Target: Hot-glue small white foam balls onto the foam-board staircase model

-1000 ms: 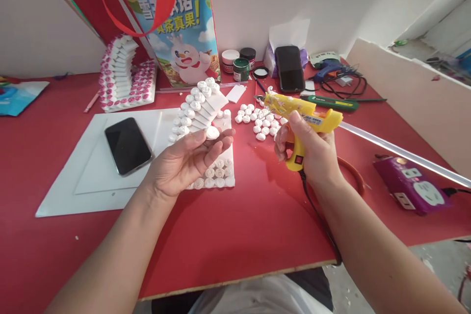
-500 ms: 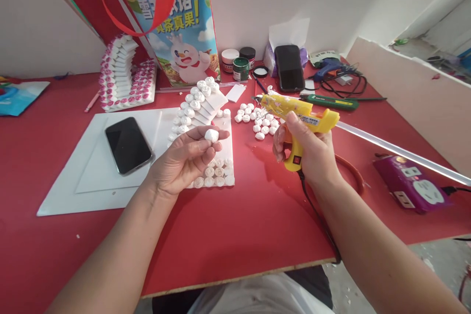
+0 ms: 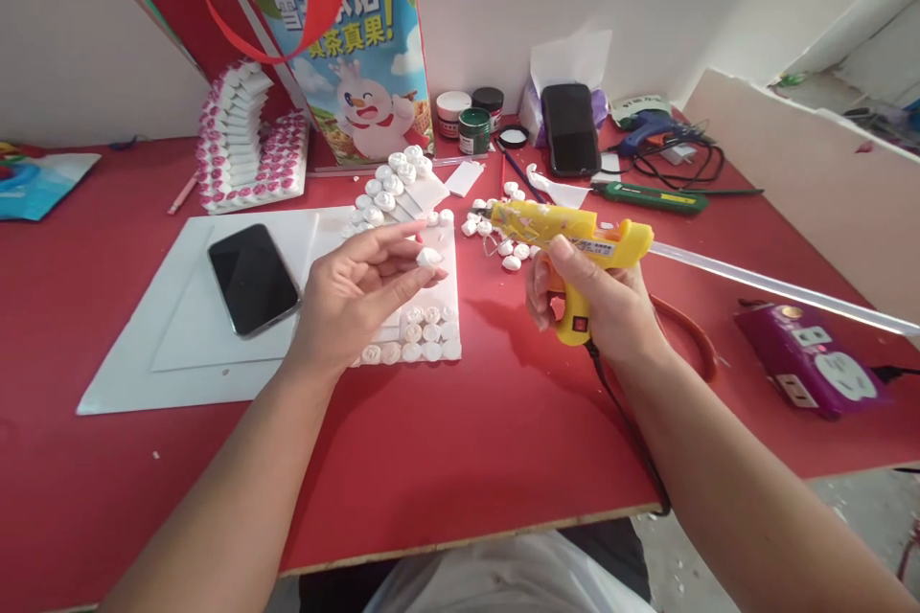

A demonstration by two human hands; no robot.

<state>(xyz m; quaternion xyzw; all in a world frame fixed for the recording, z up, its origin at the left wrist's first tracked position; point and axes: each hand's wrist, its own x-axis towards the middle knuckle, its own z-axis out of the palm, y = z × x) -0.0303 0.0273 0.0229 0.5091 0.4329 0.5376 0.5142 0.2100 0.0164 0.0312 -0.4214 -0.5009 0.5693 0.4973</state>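
Observation:
Between the thumb and fingertips of my left hand is a small white rosette. It is held above a white board that carries rows of similar rosettes and a curved stepped piece topped with rosettes; my hand hides part of both. My right hand is wrapped round the handle of a yellow glue gun, whose nozzle points left. A clear glue stick sticks out of its back. Behind the nozzle lies a pile of loose white rosettes.
A phone lies on white sheets at left. Behind stand a pink-and-white rosette piece, a printed bag, paint jars and another phone. A green-handled tool and a purple power socket are at right.
The glue gun has shifted slightly left and down, its nozzle nearer the left hand. The left hand has turned, moving the rosette slightly right, with its fingers more extended.

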